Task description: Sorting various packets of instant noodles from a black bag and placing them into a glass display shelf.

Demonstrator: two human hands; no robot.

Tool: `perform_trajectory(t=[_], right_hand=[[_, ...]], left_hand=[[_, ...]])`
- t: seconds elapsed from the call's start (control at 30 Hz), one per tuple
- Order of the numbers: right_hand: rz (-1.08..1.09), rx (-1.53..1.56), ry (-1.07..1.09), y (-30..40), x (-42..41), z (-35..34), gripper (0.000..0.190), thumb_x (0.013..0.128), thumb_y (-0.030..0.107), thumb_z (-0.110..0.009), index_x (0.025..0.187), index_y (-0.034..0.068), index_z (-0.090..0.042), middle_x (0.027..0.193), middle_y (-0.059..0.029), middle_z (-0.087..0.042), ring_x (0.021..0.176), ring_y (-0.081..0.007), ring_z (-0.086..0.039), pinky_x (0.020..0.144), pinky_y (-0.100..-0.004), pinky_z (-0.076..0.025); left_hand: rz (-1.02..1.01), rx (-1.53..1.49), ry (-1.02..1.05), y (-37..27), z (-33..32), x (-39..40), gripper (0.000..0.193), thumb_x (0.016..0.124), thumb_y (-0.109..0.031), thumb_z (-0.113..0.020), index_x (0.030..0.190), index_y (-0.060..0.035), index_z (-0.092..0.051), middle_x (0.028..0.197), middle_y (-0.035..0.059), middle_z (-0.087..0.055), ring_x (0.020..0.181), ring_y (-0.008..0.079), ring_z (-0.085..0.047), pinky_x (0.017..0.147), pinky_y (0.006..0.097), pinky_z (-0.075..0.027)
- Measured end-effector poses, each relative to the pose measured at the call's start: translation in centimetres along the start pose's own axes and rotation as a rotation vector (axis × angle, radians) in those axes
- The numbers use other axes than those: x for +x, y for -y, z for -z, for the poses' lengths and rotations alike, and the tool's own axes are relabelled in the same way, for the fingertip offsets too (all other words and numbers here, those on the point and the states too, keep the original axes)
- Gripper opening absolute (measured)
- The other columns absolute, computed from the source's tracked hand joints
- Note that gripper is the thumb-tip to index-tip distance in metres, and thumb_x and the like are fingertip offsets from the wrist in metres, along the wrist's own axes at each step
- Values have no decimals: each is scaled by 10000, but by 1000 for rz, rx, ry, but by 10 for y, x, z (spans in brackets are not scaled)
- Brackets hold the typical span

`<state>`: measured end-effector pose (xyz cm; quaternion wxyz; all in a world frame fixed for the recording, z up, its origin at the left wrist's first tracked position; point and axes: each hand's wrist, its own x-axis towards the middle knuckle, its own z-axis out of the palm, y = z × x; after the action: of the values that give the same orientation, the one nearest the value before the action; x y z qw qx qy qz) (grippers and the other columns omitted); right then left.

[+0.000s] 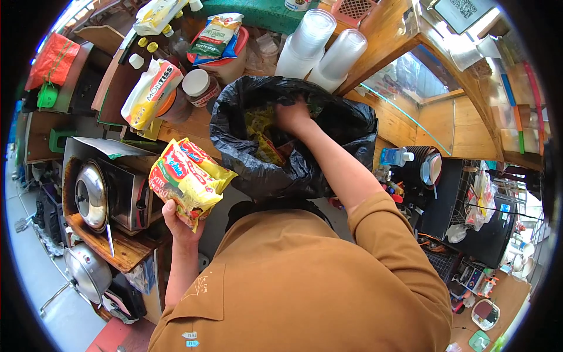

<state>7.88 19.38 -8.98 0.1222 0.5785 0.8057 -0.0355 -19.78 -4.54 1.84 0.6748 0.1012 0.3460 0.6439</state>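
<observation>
My left hand (187,224) grips yellow and red packets of instant noodles (189,180), more than one held together, out to the left of my body. In front of me stands a black plastic bag (272,176) with its mouth wide. More yellow noodle packets (266,132) lie inside it. My right hand (292,115) reaches down into the bag beside those packets. Its fingers are blurred and partly hidden by shadow and plastic, so whether they hold anything is unclear.
Behind the bag are stacked clear plastic cups (312,33), a Nutella jar (200,88) and a Montiss tissue pack (151,94). A stove with a lidded pan (91,196) is at left. A wooden glass-fronted case (440,119) rises at right, near a blue-liquid bottle (393,156).
</observation>
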Motion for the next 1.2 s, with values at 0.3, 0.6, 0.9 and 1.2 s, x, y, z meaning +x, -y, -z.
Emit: perform_trajectory(t=[0.3,0.6,0.9,1.2], right_hand=[[88,490,333,25,43,-28,925,799,712,-576,1496,125,-417,1538,-175,-405,1405,-342,-408,1167,-419,-326],[63,268,433,40,54,-7,1154,572,703,-808,1456,44,-467,1513,-222,-423,1398,-331,-420,1140,-424,-366],[-69,499,434,33,44,6,1117,604,625,-844,1421,-37,-469,1512,-246,-411,1391,-335,-429,1134,-422,-378],[-38,805,564,9,59,-33,1116,634,585,-825,1459,-32,-397,1526,-227,-399,1388,-322,-421,1139,-404,-360]], left_hand=[[-2,77,32,0,0,-6,755,832,-404,-655,1438,-48,-379,1359,112,-560,1228,275,-585,1045,449,-477],[14,90,-23,-1,9,-15,768,838,-423,-639,1451,-52,-364,1361,111,-555,1229,276,-579,1040,450,-476],[32,87,0,-4,5,-4,745,839,-409,-636,1446,-61,-378,1358,114,-560,1227,280,-581,1037,453,-479],[38,173,-41,-3,19,6,791,845,-521,-574,1478,-105,-347,1388,119,-534,1235,324,-576,917,552,-555]])
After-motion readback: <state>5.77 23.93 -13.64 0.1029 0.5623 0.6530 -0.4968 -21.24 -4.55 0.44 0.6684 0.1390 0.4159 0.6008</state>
